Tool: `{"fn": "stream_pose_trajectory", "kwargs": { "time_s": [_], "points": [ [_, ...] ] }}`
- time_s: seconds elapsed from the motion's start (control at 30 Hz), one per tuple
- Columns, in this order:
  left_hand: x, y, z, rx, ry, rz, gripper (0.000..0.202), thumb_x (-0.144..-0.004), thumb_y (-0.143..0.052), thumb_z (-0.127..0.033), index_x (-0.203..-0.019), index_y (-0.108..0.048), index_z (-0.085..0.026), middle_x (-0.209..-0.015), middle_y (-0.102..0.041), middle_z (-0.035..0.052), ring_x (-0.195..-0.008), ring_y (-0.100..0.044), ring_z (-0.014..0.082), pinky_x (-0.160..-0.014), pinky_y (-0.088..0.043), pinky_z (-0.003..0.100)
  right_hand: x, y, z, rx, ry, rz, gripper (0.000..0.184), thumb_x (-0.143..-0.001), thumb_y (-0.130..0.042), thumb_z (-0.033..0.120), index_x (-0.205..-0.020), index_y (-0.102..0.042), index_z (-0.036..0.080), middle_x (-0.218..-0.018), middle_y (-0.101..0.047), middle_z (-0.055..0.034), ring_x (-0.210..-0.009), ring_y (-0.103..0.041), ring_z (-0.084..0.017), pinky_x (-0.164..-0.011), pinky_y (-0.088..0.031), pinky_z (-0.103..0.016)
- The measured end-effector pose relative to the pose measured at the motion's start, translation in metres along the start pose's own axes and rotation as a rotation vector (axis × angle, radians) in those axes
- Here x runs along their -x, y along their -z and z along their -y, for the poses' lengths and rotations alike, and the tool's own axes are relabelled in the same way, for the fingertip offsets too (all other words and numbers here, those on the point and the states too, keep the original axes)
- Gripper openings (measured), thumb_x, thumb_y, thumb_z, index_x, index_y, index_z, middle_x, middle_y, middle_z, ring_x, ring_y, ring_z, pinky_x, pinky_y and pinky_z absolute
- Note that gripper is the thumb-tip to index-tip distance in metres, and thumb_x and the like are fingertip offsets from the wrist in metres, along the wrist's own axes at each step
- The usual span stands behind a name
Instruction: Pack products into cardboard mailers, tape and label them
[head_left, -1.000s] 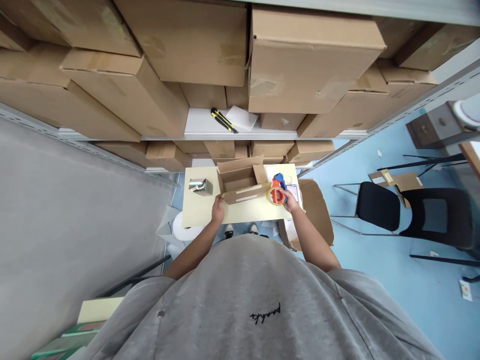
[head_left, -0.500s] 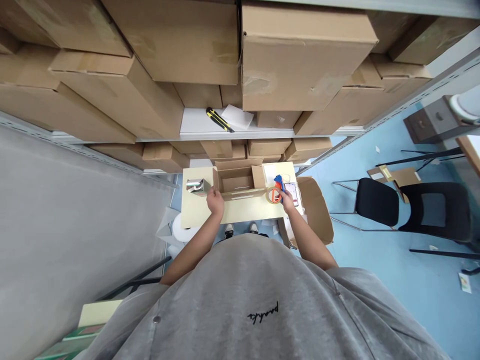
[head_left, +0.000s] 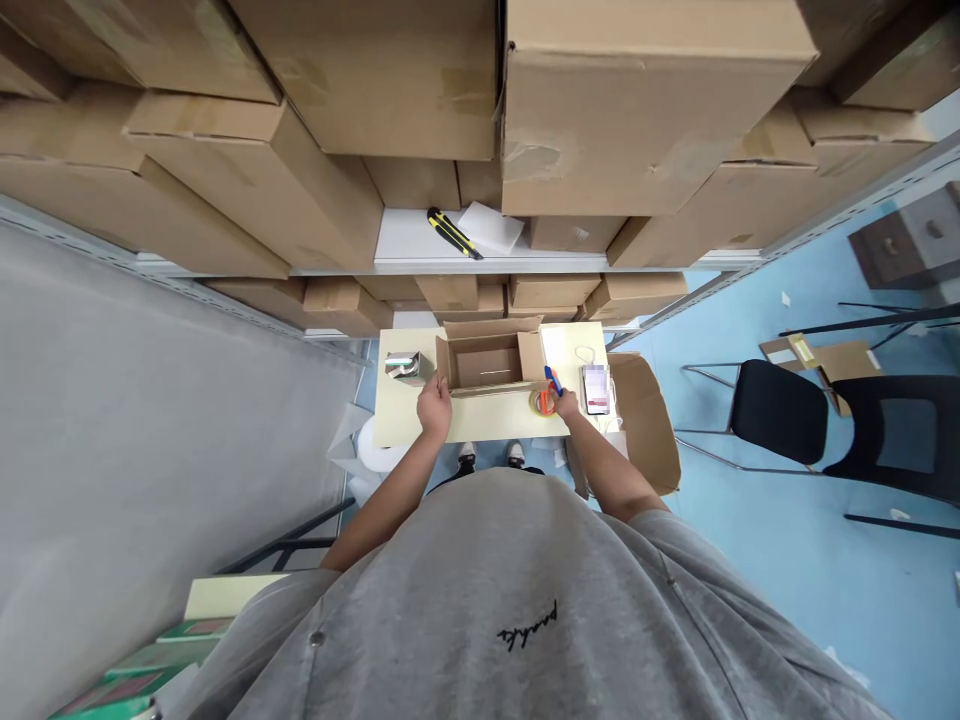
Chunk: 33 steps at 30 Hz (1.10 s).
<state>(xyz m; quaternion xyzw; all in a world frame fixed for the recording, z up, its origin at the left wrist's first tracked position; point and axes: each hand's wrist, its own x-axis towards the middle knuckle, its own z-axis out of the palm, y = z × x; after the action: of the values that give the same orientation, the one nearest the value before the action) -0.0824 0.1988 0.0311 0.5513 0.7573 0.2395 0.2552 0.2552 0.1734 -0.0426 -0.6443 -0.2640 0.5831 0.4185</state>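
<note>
At the carton's [head_left: 486, 366] four o'clock, tape dispenser [head_left: 541, 402], clasped by right hand [head_left: 568, 404], was shifted inward, edge likely reachable; corner gripped by left hand [head_left: 434, 405]

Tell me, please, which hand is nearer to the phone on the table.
Right. The right hand, holding the tape dispenser, is just left of the phone; the left hand is farther left, at the left end of the open box.

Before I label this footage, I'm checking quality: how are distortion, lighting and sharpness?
Head view: wide-angle distortion stretches the upper cartons and grey shirt; light looks even, shadows soft; the phone screen is partly pixelated; the tape dispenser is too small for fine detail.
</note>
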Motion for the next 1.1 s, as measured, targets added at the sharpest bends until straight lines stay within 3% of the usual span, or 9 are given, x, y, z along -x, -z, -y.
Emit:
{"fn": "stream_pose_trajectory", "kwargs": {
  "time_s": [0.17, 0.27, 0.37, 0.5, 0.6, 0.8, 0.9, 1.03, 1.1],
  "points": [
    [-0.005, 0.004, 0.011, 0.005, -0.078, 0.014, 0.045, -0.108, -0.044, -0.036, -0.144, -0.066, -0.018, -0.13, -0.076, 0.0144, -0.119, -0.072, 0.0305, -0.099, -0.055, 0.039, 0.008, -0.005, 0.025, 0.402, -0.092, -0.278, 0.039, -0.092, -0.061, 0.043, -0.119, -0.067, 0.016, -0.152, -0.051, -0.0203, -0.152, -0.038, -0.034, -0.126, -0.03, -0.05],
    [-0.006, 0.006, 0.014, -0.032, -0.09, 0.022, 0.044, -0.109, -0.044, -0.037, -0.139, -0.069, -0.017, -0.123, -0.078, 0.0147, -0.114, -0.074, 0.0303, -0.096, -0.056, 0.038, 0.011, -0.014, 0.059, 0.623, 0.104, -0.369, 0.044, -0.102, -0.043, 0.04, -0.135, -0.061, 0.017, -0.156, -0.047, -0.0182, -0.15, -0.039, -0.03, -0.126, -0.031, -0.046],
    [-0.005, 0.007, 0.012, -0.079, -0.104, 0.038, 0.042, -0.109, -0.044, -0.035, -0.137, -0.07, -0.017, -0.118, -0.079, 0.0151, -0.108, -0.075, 0.0304, -0.09, -0.056, 0.037, 0.013, -0.043, 0.095, 0.884, 0.29, -0.285, 0.049, -0.1, -0.05, 0.05, -0.138, -0.058, 0.021, -0.145, -0.055, -0.0155, -0.134, -0.054, -0.031, -0.115, -0.045, -0.045],
    [-0.006, 0.009, 0.009, -0.124, -0.128, 0.054, 0.04, -0.109, -0.045, -0.031, -0.137, -0.07, -0.018, -0.12, -0.078, 0.0154, -0.104, -0.075, 0.0309, -0.085, -0.055, 0.036, 0.011, -0.093, 0.125, 1.127, 0.105, -0.184, 0.093, -0.085, -0.074, 0.055, -0.16, -0.034, 0.02, -0.154, -0.044, -0.02, -0.138, -0.05, -0.041, -0.11, -0.049, -0.053],
    [-0.008, 0.01, 0.011, -0.127, -0.145, 0.055, 0.039, -0.108, -0.047, -0.029, -0.138, -0.07, -0.019, -0.119, -0.078, 0.0146, -0.104, -0.075, 0.0304, -0.085, -0.055, 0.036, 0.007, -0.108, 0.131, 1.204, 0.017, -0.16, 0.102, -0.083, -0.078, 0.044, -0.165, -0.024, 0.017, -0.155, -0.041, -0.0238, -0.139, -0.05, -0.043, -0.109, -0.049, -0.053],
    [-0.014, 0.006, 0.02, -0.075, -0.183, 0.066, 0.039, -0.108, -0.05, -0.033, -0.14, -0.069, -0.022, -0.118, -0.078, 0.0122, -0.103, -0.075, 0.0285, -0.086, -0.056, 0.034, 0.01, -0.097, 0.124, 1.237, -0.048, -0.142, 0.106, -0.079, -0.082, 0.055, -0.163, -0.027, 0.021, -0.152, -0.047, -0.0225, -0.137, -0.055, -0.042, -0.109, -0.051, -0.052],
    [-0.017, 0.006, 0.021, -0.048, -0.217, 0.08, 0.042, -0.109, -0.047, -0.038, -0.141, -0.068, -0.021, -0.117, -0.078, 0.0126, -0.106, -0.074, 0.029, -0.087, -0.056, 0.035, 0.01, -0.096, 0.125, 1.228, -0.069, -0.139, 0.093, -0.082, -0.079, 0.05, -0.158, -0.036, 0.018, -0.147, -0.054, -0.0225, -0.128, -0.063, -0.038, -0.104, -0.054, -0.049],
    [-0.013, 0.008, 0.03, 0.059, -0.238, 0.035, 0.045, -0.112, -0.034, -0.039, -0.133, -0.071, -0.023, -0.112, -0.078, 0.0105, -0.107, -0.072, 0.0274, -0.088, -0.055, 0.036, 0.009, -0.088, 0.13, 1.145, 0.016, -0.111, 0.051, -0.101, -0.051, 0.032, -0.149, -0.05, 0.015, -0.129, -0.069, -0.0202, -0.119, -0.07, -0.033, -0.1, -0.055, -0.043],
    [-0.009, 0.009, 0.041, 0.107, -0.185, -0.066, 0.042, -0.111, -0.034, -0.037, -0.12, -0.073, -0.023, -0.108, -0.075, 0.0106, -0.106, -0.071, 0.027, -0.09, -0.054, 0.037, 0.012, -0.082, 0.132, 1.128, 0.058, -0.142, 0.05, -0.105, -0.038, 0.025, -0.151, -0.051, 0.014, -0.128, -0.071, -0.0207, -0.118, -0.069, -0.032, -0.099, -0.054, -0.041]
  ]
}}
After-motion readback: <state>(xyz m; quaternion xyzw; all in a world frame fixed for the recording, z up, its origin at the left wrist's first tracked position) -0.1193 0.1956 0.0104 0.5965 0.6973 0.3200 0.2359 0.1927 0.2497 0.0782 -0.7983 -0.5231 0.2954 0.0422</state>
